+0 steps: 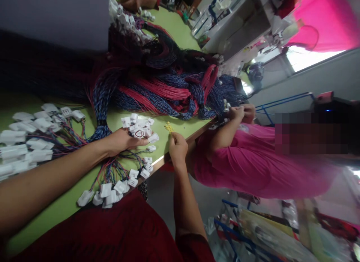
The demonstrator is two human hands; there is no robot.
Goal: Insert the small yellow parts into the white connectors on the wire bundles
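Note:
My left hand (123,141) rests on the green table (64,207) with its fingers closed on a white plastic connector (138,133) at the end of thin red and blue wires. My right hand (177,145) is pinched shut at the table's edge, just below a small heap of yellow parts (168,127); what it pinches is too small to name. Loose white connectors (112,190) on wires lie below my left hand, and more white connectors (30,142) lie at the left.
Big bundles of red and blue wire (168,89) cover the table's middle. A person in a pink top (253,160) works with both hands at the table's far edge. Another person's hand (132,0) shows at the top.

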